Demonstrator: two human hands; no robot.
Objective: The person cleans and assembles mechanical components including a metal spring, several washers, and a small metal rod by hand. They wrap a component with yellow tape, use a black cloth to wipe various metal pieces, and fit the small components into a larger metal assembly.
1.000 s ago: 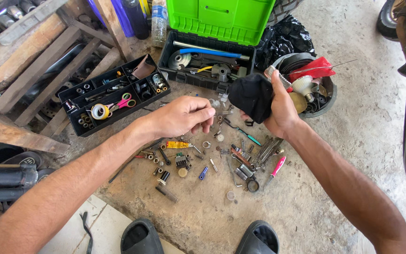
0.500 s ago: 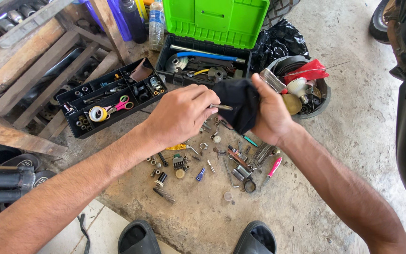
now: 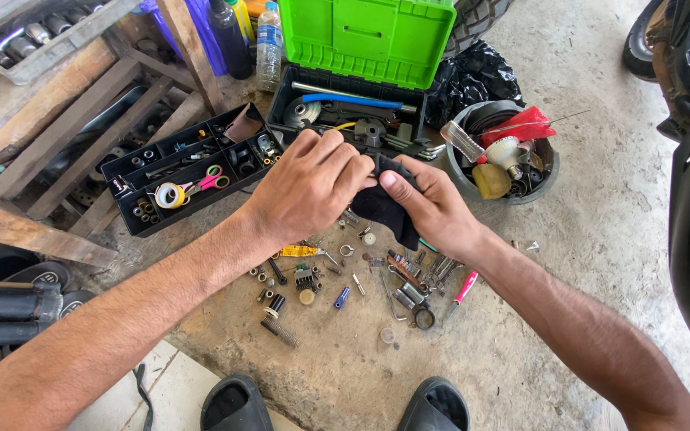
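Near edge of floor slab: two black sandals (image 3: 237, 403). Beyond them, scattered small parts, a coil spring (image 3: 279, 331) and a pink-handled tool (image 3: 465, 287) lie loose. Above these, left hand (image 3: 309, 185) and right hand (image 3: 433, 206) both close their grip on a black cloth (image 3: 381, 206), apparently wiping something hidden inside. Judged next: firmer rubbing, steady hold. Farther back: black parts tray (image 3: 189, 172), green toolbox (image 3: 373, 40).

concrete floor (image 3: 600, 239), scattered small parts (image 3: 345, 279), toolbox (image 3: 361, 80)
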